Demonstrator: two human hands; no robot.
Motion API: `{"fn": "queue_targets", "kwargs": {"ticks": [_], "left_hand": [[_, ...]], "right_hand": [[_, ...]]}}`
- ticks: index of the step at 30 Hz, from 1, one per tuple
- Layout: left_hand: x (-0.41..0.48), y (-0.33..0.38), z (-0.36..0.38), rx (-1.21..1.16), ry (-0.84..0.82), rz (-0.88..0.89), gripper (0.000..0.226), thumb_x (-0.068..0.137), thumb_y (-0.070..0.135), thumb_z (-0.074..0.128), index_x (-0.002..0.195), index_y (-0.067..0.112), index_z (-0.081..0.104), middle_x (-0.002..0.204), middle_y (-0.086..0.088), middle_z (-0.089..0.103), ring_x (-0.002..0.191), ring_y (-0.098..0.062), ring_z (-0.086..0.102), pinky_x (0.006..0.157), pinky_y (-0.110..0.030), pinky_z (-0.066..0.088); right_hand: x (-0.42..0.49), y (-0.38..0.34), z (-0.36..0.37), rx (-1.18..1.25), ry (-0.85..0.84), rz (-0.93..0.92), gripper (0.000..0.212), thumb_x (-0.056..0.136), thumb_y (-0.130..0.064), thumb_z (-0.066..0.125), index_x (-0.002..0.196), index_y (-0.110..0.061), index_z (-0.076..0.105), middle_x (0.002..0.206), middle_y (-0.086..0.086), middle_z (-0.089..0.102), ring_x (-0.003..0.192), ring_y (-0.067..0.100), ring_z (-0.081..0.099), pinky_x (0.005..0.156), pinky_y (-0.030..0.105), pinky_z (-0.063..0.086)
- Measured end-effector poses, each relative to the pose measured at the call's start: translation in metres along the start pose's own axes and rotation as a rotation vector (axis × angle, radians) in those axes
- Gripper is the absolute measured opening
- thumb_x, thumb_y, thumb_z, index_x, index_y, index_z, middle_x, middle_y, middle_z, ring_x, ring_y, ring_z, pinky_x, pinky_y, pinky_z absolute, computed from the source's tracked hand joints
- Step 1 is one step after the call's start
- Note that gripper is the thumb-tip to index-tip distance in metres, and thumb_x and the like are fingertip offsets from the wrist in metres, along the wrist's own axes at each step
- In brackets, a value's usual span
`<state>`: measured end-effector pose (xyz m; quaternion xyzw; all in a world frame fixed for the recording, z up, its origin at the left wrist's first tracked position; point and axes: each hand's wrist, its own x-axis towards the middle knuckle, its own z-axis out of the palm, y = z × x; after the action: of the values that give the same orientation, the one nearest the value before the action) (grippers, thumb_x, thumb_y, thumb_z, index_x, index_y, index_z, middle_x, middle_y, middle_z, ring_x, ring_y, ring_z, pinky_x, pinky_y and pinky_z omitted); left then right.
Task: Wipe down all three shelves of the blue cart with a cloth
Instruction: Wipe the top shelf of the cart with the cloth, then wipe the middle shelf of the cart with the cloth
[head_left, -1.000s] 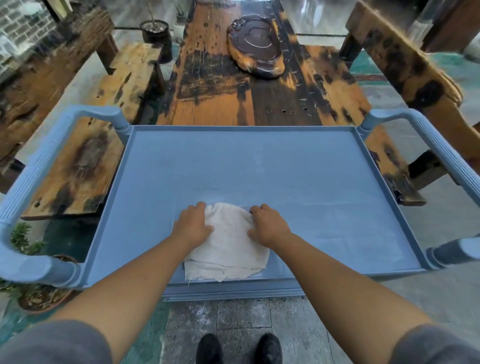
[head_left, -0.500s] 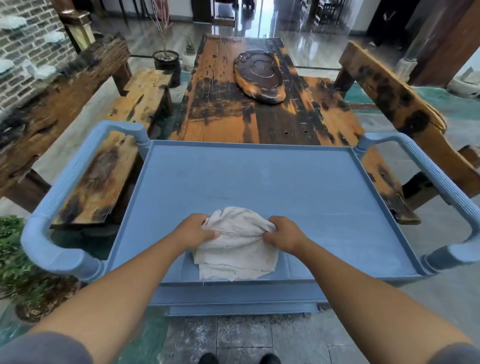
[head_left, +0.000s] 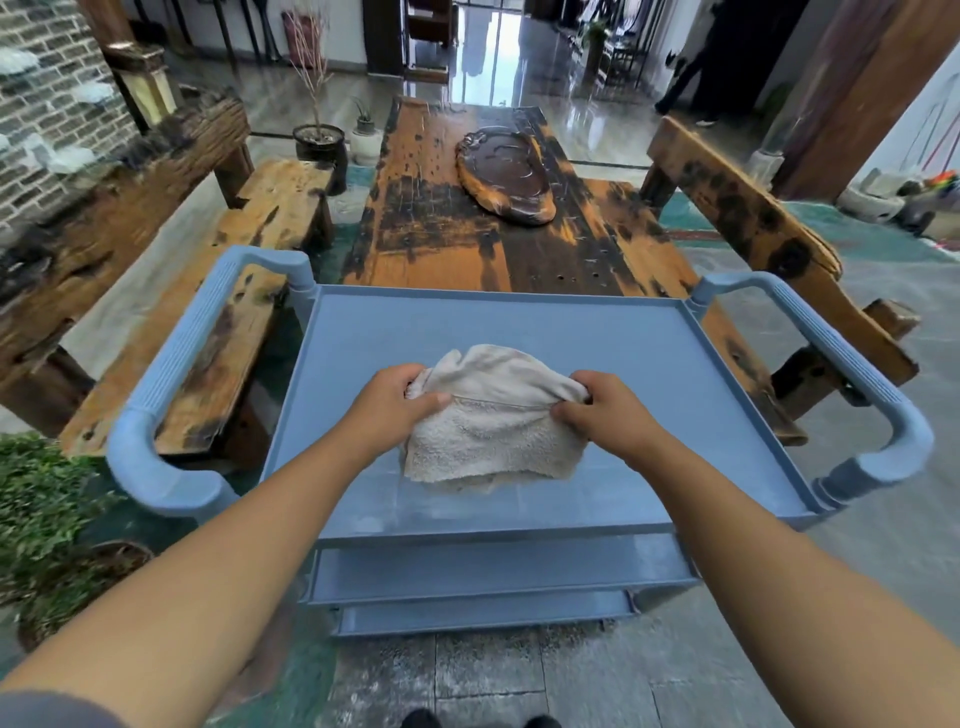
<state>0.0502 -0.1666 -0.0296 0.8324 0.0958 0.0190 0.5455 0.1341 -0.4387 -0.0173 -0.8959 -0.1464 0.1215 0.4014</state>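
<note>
- Along the left edge of the frame, the cart's left handle (head_left: 171, 374) arches beside the top shelf (head_left: 649, 358); we keep our elbows clear of it when the wiping reaches that side.
- Just left of centre, our left hand (head_left: 387, 410) pinches the cloth (head_left: 493, 415) at its left edge, fingers curled narrow around a gathered fold, thumb on top.
- At centre frame, the cloth is bunched and lifted at the top, its lower hem drooping onto the near part of the top shelf. To wipe well, we judge it best to refold it into a flat pad so a broad face meets the surface.
- Right of centre, our right hand (head_left: 597, 410) grips the opposite edge the same way, fingers closed on the fabric.
- Towards the right side, much of the top shelf looks bare; we suggest overlapping strokes into the raised rim and corners.
- Below centre, the middle shelf (head_left: 493, 569) and bottom shelf (head_left: 483, 616) peek out, probably not yet wiped.
</note>
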Motion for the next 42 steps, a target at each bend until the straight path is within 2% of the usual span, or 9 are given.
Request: {"fn": "queue_targets", "kwargs": {"ticks": [7,13,17,23,29,31,35,37,42], "left_hand": [[-0.033,0.013,-0.008,0.035,0.071,0.005,0.012,0.088,0.023,0.071,0.091,0.012,0.066,0.090,-0.011,0.071,0.086,-0.029,0.068,0.075,-0.042,0.052],[-0.081,0.004,-0.002,0.110,0.117,-0.064,0.014,0.090,0.025,0.069,0.089,0.012,0.065,0.084,-0.005,0.069,0.065,-0.003,0.061,0.054,-0.015,0.044],[-0.113,-0.015,0.007,0.113,0.122,-0.127,0.013,0.089,0.027,0.069,0.090,0.014,0.067,0.084,-0.002,0.070,0.062,0.003,0.061,0.053,-0.010,0.042],[-0.142,-0.066,0.010,-0.013,0.054,-0.273,0.016,0.087,0.025,0.073,0.095,0.011,0.071,0.095,-0.012,0.075,0.085,-0.024,0.072,0.070,-0.031,0.054],[-0.132,-0.126,0.002,-0.084,-0.101,-0.385,0.009,0.088,0.016,0.071,0.096,0.016,0.073,0.093,0.002,0.078,0.086,-0.015,0.074,0.070,-0.024,0.056],[-0.125,-0.151,-0.002,-0.106,-0.152,-0.422,0.010,0.088,0.015,0.070,0.098,0.018,0.073,0.094,0.002,0.078,0.087,-0.015,0.074,0.076,-0.029,0.057],[-0.113,-0.199,-0.007,-0.139,-0.209,-0.534,0.021,0.090,0.019,0.067,0.103,0.002,0.070,0.105,-0.018,0.073,0.100,-0.036,0.069,0.091,-0.045,0.052],[-0.112,-0.219,-0.005,-0.152,-0.222,-0.588,0.027,0.092,0.023,0.066,0.102,-0.002,0.069,0.102,-0.020,0.073,0.094,-0.036,0.069,0.081,-0.038,0.050],[-0.117,-0.256,0.010,-0.243,-0.121,-0.729,0.028,0.090,0.034,0.069,0.084,0.006,0.071,0.077,0.003,0.073,0.075,-0.015,0.066,0.061,-0.017,0.049]], "right_hand": [[-0.025,-0.007,0.008,0.094,0.055,-0.042,0.014,0.084,-0.014,0.068,0.077,-0.008,0.057,0.066,-0.002,0.052,0.064,0.015,0.048,0.061,0.033,0.038],[-0.051,0.004,0.029,0.183,-0.041,-0.023,0.016,0.082,-0.013,0.067,0.079,-0.005,0.055,0.066,-0.003,0.050,0.062,0.015,0.045,0.060,0.031,0.035],[-0.071,0.019,0.049,0.215,-0.102,0.008,0.016,0.083,-0.013,0.068,0.084,-0.001,0.057,0.069,0.000,0.052,0.065,0.016,0.047,0.062,0.032,0.036],[-0.095,0.039,0.092,0.196,-0.180,0.098,0.017,0.083,-0.014,0.070,0.074,-0.015,0.055,0.064,-0.004,0.049,0.061,0.013,0.045,0.058,0.029,0.034],[-0.095,0.057,0.146,0.172,-0.239,0.215,0.017,0.084,-0.013,0.071,0.077,-0.014,0.056,0.067,0.001,0.047,0.064,0.016,0.043,0.061,0.031,0.032],[-0.094,0.060,0.167,0.162,-0.236,0.273,0.017,0.085,-0.013,0.071,0.078,-0.012,0.055,0.068,0.002,0.047,0.063,0.016,0.043,0.059,0.031,0.031],[-0.095,0.074,0.210,0.204,-0.194,0.420,0.029,0.085,-0.009,0.072,0.071,-0.015,0.049,0.064,-0.002,0.041,0.060,0.014,0.038,0.055,0.028,0.029],[-0.097,0.083,0.231,0.234,-0.185,0.489,0.026,0.086,-0.010,0.074,0.074,-0.013,0.051,0.066,0.001,0.041,0.062,0.016,0.038,0.058,0.029,0.028],[-0.098,0.109,0.272,0.274,-0.149,0.574,0.029,0.087,-0.014,0.074,0.078,-0.012,0.047,0.074,0.004,0.039,0.068,0.018,0.039,0.063,0.032,0.028]]}}
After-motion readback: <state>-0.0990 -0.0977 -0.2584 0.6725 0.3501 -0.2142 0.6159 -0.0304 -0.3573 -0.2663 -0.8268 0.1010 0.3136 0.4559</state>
